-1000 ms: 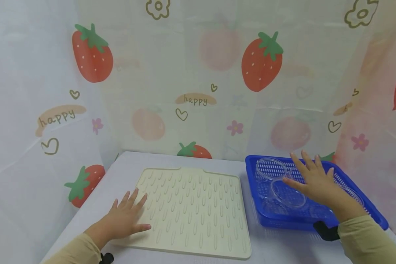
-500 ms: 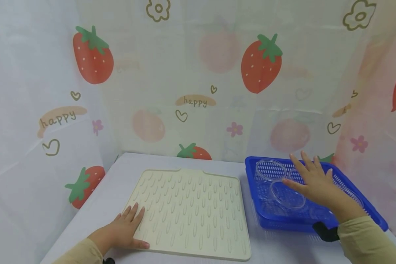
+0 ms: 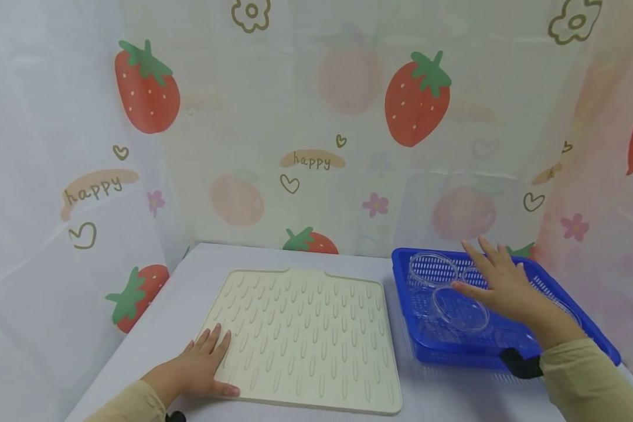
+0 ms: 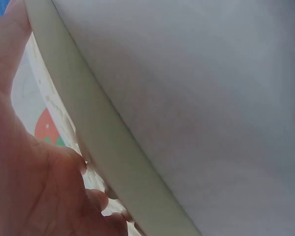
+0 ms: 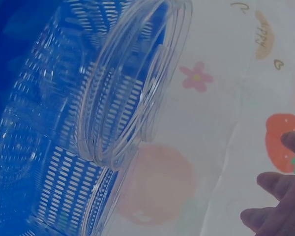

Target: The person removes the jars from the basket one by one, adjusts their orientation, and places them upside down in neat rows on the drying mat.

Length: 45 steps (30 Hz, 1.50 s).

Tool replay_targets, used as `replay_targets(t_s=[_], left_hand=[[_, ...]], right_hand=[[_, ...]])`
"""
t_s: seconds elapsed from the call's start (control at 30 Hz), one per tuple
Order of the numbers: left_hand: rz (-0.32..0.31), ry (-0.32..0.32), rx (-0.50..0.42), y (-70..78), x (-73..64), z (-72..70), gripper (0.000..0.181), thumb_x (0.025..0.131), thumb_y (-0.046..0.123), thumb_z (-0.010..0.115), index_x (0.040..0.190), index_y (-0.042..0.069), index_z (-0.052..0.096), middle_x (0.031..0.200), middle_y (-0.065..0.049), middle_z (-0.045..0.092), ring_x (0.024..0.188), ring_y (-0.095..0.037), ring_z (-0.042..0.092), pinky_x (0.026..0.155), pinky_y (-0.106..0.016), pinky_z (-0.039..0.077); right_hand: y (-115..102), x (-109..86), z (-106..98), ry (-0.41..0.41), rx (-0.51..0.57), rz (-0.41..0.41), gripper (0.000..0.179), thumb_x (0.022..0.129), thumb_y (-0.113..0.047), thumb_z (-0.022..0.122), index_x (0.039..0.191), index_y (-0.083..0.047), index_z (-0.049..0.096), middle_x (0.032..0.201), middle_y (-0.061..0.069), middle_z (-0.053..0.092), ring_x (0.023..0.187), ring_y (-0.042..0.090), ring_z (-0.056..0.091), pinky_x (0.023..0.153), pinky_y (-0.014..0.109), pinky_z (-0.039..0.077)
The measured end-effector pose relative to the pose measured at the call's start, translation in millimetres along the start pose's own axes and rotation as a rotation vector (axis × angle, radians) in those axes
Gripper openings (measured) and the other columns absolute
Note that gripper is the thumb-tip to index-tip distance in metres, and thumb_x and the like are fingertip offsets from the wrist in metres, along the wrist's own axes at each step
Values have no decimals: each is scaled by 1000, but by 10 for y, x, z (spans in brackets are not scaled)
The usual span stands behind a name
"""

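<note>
My left hand [image 3: 197, 368] rests on the near left corner of a cream ribbed drying mat [image 3: 306, 334], fingers spread over its surface. In the left wrist view, the mat's thick edge [image 4: 98, 128] runs right beside the palm and fingers. Over the blue plastic basket [image 3: 422, 346] my right hand [image 3: 511, 293] hovers with its fingers spread and nothing held. Several clear round dishes [image 3: 461, 310] lie in that basket. Seen from the right wrist, stacked clear dishes [image 5: 123, 93] lean at the basket's side, and the fingertips [image 5: 270, 184] are apart from them.
A white cloth covers the table [image 3: 163, 316]. A curtain [image 3: 316, 105] printed with strawberries, hearts and flowers hangs behind it and on both sides. The basket stands to the right of the mat, with a narrow strip of cloth between them.
My left hand has come down and towards me onto the mat's near left corner. The right hand stays above the basket, nearly still.
</note>
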<state>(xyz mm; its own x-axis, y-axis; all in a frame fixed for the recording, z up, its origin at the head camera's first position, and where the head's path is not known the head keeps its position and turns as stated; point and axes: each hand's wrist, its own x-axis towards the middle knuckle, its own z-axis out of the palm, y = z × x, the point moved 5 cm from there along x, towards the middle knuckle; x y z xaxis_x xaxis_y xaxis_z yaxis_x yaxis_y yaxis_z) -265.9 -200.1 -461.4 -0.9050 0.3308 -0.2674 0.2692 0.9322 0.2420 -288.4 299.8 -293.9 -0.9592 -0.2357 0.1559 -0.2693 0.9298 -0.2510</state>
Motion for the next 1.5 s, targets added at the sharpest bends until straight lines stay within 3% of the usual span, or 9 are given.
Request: replay_targets(t_s=[0.17, 0.4, 0.7, 0.9, 1.07, 1.3, 1.5], left_hand=[[-1, -3, 0, -10, 11, 10, 118, 61, 73, 60, 142, -3, 21, 147, -31, 6, 133, -48, 7, 102, -64, 12], [-8, -10, -7, -15, 16, 7, 118, 61, 73, 60, 143, -2, 20, 148, -30, 5, 134, -48, 6, 102, -63, 11], [-10, -9, -5, -28, 21, 9, 118, 61, 73, 60, 143, -3, 20, 147, -30, 6, 134, -48, 7, 102, -64, 12], [-9, -4, -6, -22, 15, 5, 119, 60, 73, 60, 142, -3, 21, 147, -30, 7, 133, -48, 7, 102, -64, 12], [-9, -4, -12, -19, 10, 2, 119, 60, 74, 60, 142, -3, 21, 147, -30, 7, 134, -48, 8, 102, -63, 12], [-7, -12, -28, -18, 6, 1, 120, 60, 75, 59, 143, -2, 20, 148, -29, 6, 134, -47, 6, 103, -63, 10], [-7, 1, -8, -23, 16, 6, 119, 60, 74, 60, 143, -3, 21, 148, -29, 7, 134, -47, 8, 102, -63, 12]], right_hand=[[51, 13, -21, -10, 127, -26, 85, 88, -47, 54, 148, -19, 1, 150, 23, -6, 132, 47, -17, 90, 75, 4], [175, 48, -54, -24, 282, -6, 80, 91, -43, 52, 148, -25, -1, 150, 23, 2, 132, 51, 2, 91, 74, 12], [317, 90, -99, -18, 419, -36, 70, 94, -33, 51, 148, -12, 11, 143, 25, 28, 126, 49, 27, 86, 69, 31], [401, 89, -2, -87, 427, -39, 64, 93, -32, 54, 143, -5, 24, 132, 27, 43, 117, 46, 44, 85, 63, 38], [444, 80, 110, -176, 420, -23, 68, 89, -33, 59, 141, -2, 28, 128, 27, 47, 112, 45, 49, 83, 59, 43], [489, 58, 204, -248, 468, 49, 71, 86, -37, 62, 141, -3, 31, 127, 25, 49, 112, 41, 50, 86, 60, 40], [451, 44, 231, -297, 511, 41, 70, 84, -35, 64, 136, 4, 37, 129, 24, 49, 113, 37, 51, 92, 57, 38]])
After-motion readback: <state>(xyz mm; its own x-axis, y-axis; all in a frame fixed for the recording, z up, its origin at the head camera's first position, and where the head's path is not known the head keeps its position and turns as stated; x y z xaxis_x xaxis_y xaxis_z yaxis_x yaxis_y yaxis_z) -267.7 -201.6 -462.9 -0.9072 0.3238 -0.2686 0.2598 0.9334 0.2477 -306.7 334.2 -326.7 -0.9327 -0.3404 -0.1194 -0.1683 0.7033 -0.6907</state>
